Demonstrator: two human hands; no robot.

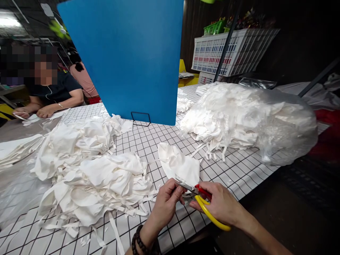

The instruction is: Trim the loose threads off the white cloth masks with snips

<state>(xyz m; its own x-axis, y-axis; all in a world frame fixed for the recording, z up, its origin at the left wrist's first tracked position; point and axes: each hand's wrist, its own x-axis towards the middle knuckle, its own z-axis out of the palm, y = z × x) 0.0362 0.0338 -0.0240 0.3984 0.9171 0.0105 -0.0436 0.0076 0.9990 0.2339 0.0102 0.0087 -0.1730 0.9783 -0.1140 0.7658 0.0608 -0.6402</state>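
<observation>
right hand (221, 205) holds scissors (198, 196), blades pointing up-left into white cloth (179, 164).

one scissors (204, 203), two crates (233, 51), one blue board (124, 56)

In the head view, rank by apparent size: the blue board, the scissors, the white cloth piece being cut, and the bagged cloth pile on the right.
1. Blue board
2. Bagged cloth pile, close to the board in spread
3. White cloth piece
4. Scissors, though nearness to the camera inflates them
</observation>
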